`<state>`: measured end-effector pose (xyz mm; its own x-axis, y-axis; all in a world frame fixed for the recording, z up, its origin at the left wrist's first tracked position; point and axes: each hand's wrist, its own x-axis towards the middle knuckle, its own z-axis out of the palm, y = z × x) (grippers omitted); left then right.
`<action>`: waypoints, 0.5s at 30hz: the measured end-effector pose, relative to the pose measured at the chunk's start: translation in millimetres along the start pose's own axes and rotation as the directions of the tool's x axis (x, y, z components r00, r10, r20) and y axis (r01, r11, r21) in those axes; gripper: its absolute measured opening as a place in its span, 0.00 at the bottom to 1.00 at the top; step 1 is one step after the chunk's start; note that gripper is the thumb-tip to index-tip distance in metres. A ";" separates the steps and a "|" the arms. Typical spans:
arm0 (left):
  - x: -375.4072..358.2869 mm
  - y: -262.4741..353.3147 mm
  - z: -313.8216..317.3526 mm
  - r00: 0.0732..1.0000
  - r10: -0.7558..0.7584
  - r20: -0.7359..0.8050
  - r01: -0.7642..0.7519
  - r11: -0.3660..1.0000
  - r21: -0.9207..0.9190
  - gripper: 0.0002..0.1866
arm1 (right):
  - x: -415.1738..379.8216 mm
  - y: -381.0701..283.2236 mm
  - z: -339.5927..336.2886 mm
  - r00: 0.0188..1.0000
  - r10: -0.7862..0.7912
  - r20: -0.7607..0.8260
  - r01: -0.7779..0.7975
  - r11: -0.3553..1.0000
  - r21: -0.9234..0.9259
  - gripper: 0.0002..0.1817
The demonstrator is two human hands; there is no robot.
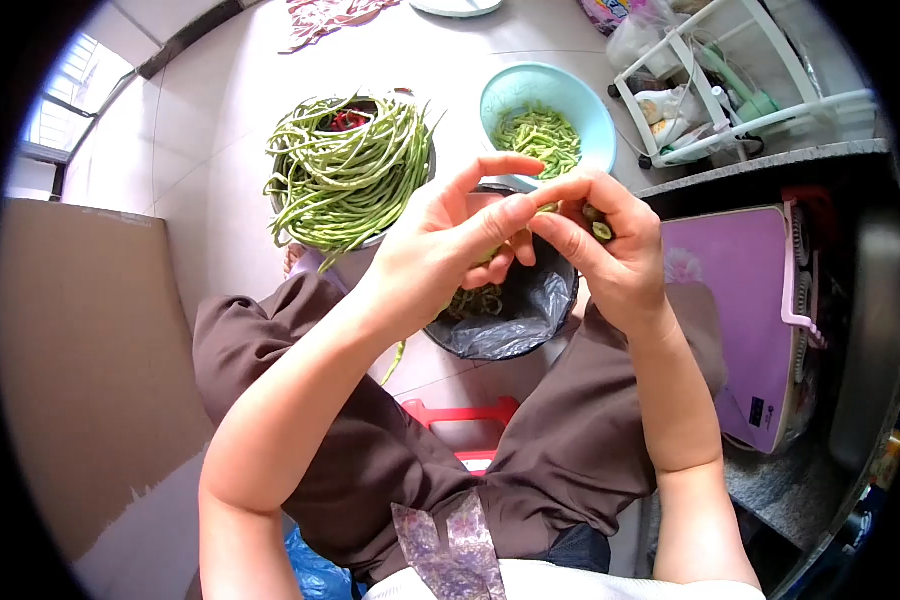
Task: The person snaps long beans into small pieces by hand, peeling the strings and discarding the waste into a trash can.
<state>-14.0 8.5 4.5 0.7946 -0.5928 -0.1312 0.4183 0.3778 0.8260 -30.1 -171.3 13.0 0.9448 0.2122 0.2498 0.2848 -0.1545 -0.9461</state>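
My left hand pinches a green long bean, whose tail seems to hang below my left wrist. Thumb to thumb with it, my right hand is closed at the other side of the pinched spot. Short bean pieces are tucked in my right fingers. Both hands are over a bin lined with a black plastic bag, with bean scraps inside. Cut bean pieces lie in a light blue bowl beyond my right hand. A big heap of long beans fills a container on the left.
Something red shows within the bean heap. A cardboard sheet stands at left. On the right are a white rack with bottles and bags, and a purple board. A red stool is between my legs.
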 end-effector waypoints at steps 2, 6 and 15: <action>-0.1 -0.1 0.4 1.000 0.018 -0.016 -0.015 0.991 0.129 0.19 | -0.5 0.4 -6.2 0.997 -0.020 -0.080 0.014 0.997 -0.074 0.06; -3.4 -7.5 -3.4 0.993 0.069 -0.094 -0.031 0.933 0.359 0.13 | 1.0 -12.7 -27.1 0.987 0.078 -0.139 -0.094 0.989 -0.112 0.04; -0.7 -17.6 -3.0 0.875 0.473 0.104 -0.327 0.418 0.848 0.10 | 5.2 -11.5 -22.1 0.929 -0.280 0.242 0.365 0.592 -0.719 0.07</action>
<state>-20.6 4.5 -11.6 0.8473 -0.4137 0.3330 -0.4579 -0.2515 0.8527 -24.9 -189.7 29.8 0.7589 0.4738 0.4468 0.6302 -0.7072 -0.3205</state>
